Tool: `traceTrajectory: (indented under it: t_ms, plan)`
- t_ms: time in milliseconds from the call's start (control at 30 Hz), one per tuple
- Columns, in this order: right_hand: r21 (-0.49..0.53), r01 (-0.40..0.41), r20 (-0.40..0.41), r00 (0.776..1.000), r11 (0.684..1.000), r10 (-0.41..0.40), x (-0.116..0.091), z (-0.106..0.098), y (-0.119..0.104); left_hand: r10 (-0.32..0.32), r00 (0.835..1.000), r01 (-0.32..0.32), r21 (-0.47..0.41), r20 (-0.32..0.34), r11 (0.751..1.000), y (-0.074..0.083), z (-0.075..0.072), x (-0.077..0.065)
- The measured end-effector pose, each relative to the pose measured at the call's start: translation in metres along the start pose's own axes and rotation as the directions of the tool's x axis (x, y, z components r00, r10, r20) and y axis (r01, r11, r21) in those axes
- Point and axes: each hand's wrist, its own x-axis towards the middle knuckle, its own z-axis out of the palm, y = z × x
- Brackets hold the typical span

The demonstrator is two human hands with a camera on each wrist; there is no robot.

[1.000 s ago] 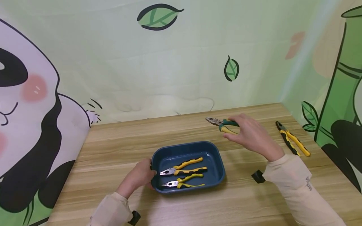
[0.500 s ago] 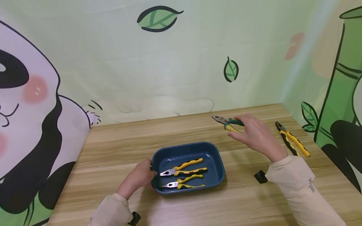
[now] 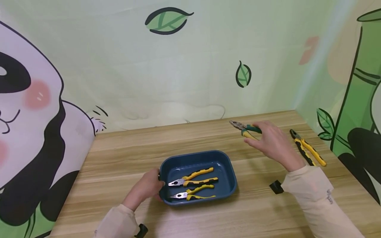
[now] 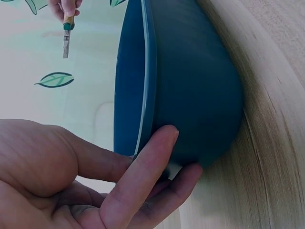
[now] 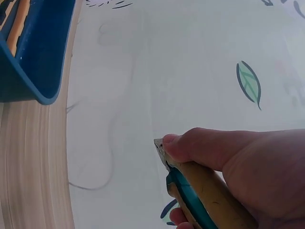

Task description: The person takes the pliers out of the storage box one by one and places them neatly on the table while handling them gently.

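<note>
My left hand (image 3: 148, 185) pinches the left rim of a blue tray (image 3: 196, 154), thumb inside and fingers against the outer wall in the left wrist view. Two pliers lie in the tray, jaws to the left: combination pliers (image 3: 200, 181) with yellow and black handles, and slimmer long-nose pliers (image 3: 193, 195) nearer the front. My right hand (image 3: 272, 142) grips green-and-yellow-handled pliers (image 3: 238, 125) by the handles, above the table behind and right of the tray. Their worn metal jaws point left. In the right wrist view the thumb lies along the yellow handle (image 5: 209, 191).
Another pair of yellow-and-black pliers (image 3: 308, 147) lies on the wooden table (image 3: 119, 158) at the right, beyond my right wrist. A printed fabric backdrop (image 3: 190, 72) stands along the table's back and right edges.
My right hand has moved a little to the right with the green-and-yellow pliers in its grip. The left hand and the tray have stayed in place.
</note>
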Motion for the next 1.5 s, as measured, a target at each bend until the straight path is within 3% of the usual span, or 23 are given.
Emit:
traceTrajectory:
  t_ms: [367, 933, 1500]
  plan:
    - [0.004, -0.054, 0.003, 0.999, 0.999, 0.053, -0.003, -0.008, 0.011, -0.010, 1.000, 0.010, 0.006, 0.006, 1.000, 0.000, 0.000, 0.000]
    - [0.005, -0.065, -0.047, 0.997, 0.998, 0.065, -0.004, -0.011, 0.033, -0.016, 1.000, 0.016, 0.010, 0.016, 1.000, 0.000, -0.001, 0.001]
    - [0.031, -0.132, -0.032, 0.991, 0.991, 0.133, -0.011, -0.021, 0.051, -0.013, 1.000, 0.013, 0.002, 0.004, 1.000, 0.000, 0.001, 0.002]
